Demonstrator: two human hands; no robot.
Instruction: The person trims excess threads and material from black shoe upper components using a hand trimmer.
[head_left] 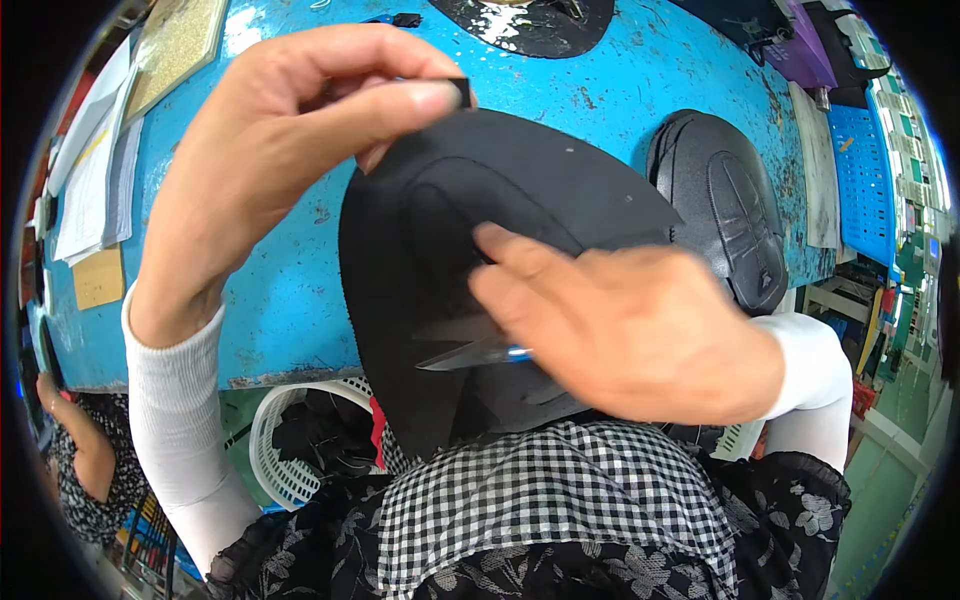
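Observation:
A large curved black panel with stitched outlines lies in front of me, reaching past the table edge toward my lap. Above its far left edge, my left hand is closed in a pinch, with a small black piece between thumb and forefinger. My right hand, smeared by motion, is over the panel's middle and right side. In its curled fingers are snips; their pointed metal blades stick out leftward over the panel, with a bit of blue beside them. The handle is hidden in the palm.
A stack of stitched black panels lies right on the blue table. A dark paint-spotted piece is at the far edge. Papers sit left. Below the edge stands a white basket of black scraps. Another person's arm shows lower left.

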